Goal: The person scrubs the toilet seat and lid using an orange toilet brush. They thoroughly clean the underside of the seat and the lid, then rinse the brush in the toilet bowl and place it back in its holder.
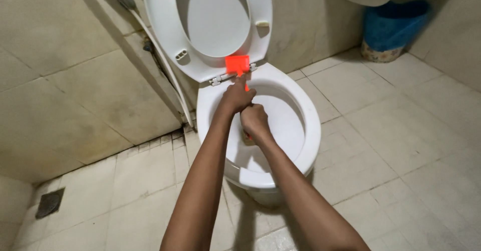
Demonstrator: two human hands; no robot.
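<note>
A white toilet bowl point(305, 125) stands in the middle of the head view with its seat and lid point(165, 25) raised against the wall. My left hand point(236, 96) grips the bright orange handle of a toilet brush point(237, 64), whose flat orange end sticks up near the seat hinge. Just below it, my right hand point(254, 120) is closed around the same handle over the bowl. The brush's lower end is hidden behind my hands inside the bowl.
A white hose point(165, 60) runs down the tiled wall left of the toilet. A blue lined bin point(393, 28) stands at the back right corner. A floor drain point(49, 202) lies at the lower left. Beige floor tiles surround the bowl.
</note>
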